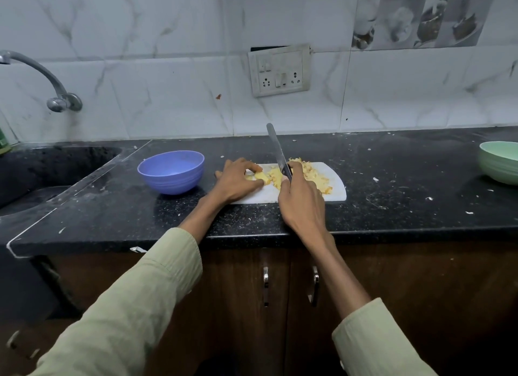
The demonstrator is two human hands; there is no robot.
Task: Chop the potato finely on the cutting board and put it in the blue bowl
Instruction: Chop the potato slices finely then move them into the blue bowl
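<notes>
A white cutting board (335, 189) lies on the black counter. On it are yellow potato pieces: a larger chunk (262, 177) at the left and a heap of chopped bits (315, 176) at the right. My left hand (236, 180) holds the larger chunk with curled fingers. My right hand (301, 199) grips the handle of a knife (276, 148), whose blade points away from me and tilts up over the potato. The blue bowl (171, 171) stands just left of the board and looks empty.
A pale green bowl (500, 162) sits at the counter's right edge. A dark sink (42, 168) with a metal tap (42, 78) is at the left. A switch and socket plate (279, 71) is on the tiled wall. Crumbs dot the black counter (392, 207).
</notes>
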